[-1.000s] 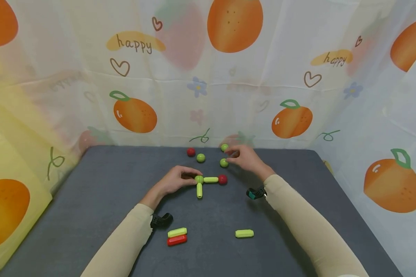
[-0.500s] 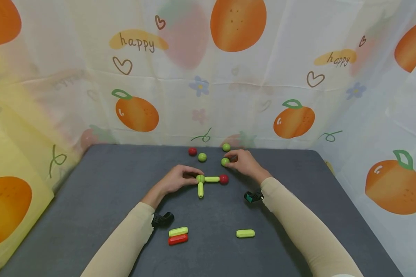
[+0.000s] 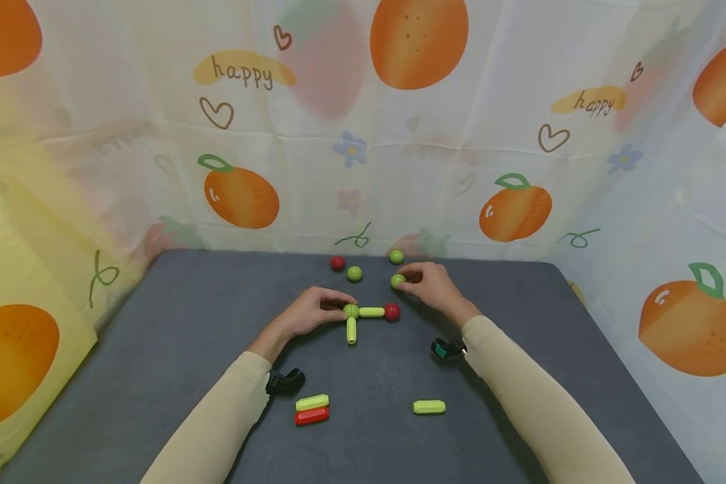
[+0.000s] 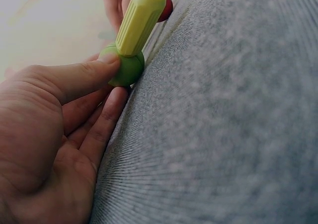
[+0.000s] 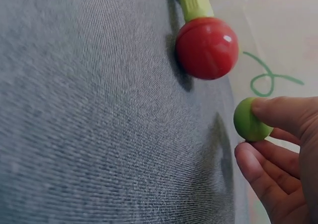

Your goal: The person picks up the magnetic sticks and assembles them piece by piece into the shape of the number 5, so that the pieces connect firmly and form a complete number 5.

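Observation:
My left hand (image 3: 316,312) pinches a green ball (image 4: 130,71) between thumb and fingertips. From that ball one yellow-green rod (image 3: 351,330) points toward me and a second yellow-green rod (image 3: 372,312) runs right to a red ball (image 5: 207,48), forming an L. In the left wrist view, the near rod's free end shows a pale round metal spot. Behind and to the right, my right hand (image 3: 431,285) grips a separate green ball (image 5: 250,120) with thumb and fingers. A shadow lies on the cloth beside it in the right wrist view.
Toward the back of the grey table (image 3: 175,336) lie a loose red ball (image 3: 337,263), a green ball (image 3: 354,273) and another green ball (image 3: 396,256). Nearer me are a yellow-green rod (image 3: 312,402) against a red rod (image 3: 311,416), and a lone yellow-green rod (image 3: 429,407). A printed curtain (image 3: 314,188) hangs behind.
My right hand has come down to the nearer green ball at the back right and taken hold of it. The left hand keeps its grip on the joined piece.

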`<state>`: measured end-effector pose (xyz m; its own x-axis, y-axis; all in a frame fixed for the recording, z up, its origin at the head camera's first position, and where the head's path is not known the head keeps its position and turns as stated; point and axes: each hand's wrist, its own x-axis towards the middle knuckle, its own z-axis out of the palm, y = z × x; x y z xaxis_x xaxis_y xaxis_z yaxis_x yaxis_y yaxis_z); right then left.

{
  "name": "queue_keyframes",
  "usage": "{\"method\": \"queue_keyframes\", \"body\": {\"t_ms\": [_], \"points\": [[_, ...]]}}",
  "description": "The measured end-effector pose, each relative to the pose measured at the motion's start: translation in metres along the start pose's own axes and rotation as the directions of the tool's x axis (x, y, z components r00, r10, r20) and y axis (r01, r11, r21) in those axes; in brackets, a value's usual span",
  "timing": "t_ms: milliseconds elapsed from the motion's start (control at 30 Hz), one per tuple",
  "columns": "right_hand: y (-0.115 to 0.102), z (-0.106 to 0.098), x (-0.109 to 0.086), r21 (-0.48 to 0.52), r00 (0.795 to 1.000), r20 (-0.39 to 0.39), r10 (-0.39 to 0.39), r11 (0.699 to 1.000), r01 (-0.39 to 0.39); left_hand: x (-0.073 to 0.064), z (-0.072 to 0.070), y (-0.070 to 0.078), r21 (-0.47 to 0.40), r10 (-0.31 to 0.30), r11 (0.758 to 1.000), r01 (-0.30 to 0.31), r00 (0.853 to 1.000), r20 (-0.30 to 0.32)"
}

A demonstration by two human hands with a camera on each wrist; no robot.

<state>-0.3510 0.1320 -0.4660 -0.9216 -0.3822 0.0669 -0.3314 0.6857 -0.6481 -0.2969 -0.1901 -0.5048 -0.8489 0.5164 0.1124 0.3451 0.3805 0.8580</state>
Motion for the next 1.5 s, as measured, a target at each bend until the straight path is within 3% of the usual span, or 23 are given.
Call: {"method": "queue_keyframes", "body": {"t_ms": [800, 1000, 1200, 1500], "points": [[-0.024, -0.008, -0.048, 0.117, 0.992, -0.101, -0.075, 0.989, 0.087, 0.0, 0.0, 0.001, -0.006, -0.001, 1.0, 0.001, 1.0, -0.013], [-0.033, -0.004, -0.064, 0.129, 0.994, -0.093, -0.064, 0.989, 0.076, 0.0, 0.002, 0.002, 0.002, -0.01, 1.0, 0.01, 1.0, -0.002], [-0.044, 0.003, -0.079, 0.139, 0.99, -0.093, -0.104, 0.983, 0.116, 0.001, 0.003, 0.002, 0.0, -0.015, 1.0, 0.015, 1.0, -0.008], [-0.056, 0.011, -0.089, 0.14, 0.984, -0.101, -0.149, 0.977, 0.162, -0.001, 0.002, 0.002, 0.001, -0.006, 1.0, 0.006, 1.0, -0.011]]}}
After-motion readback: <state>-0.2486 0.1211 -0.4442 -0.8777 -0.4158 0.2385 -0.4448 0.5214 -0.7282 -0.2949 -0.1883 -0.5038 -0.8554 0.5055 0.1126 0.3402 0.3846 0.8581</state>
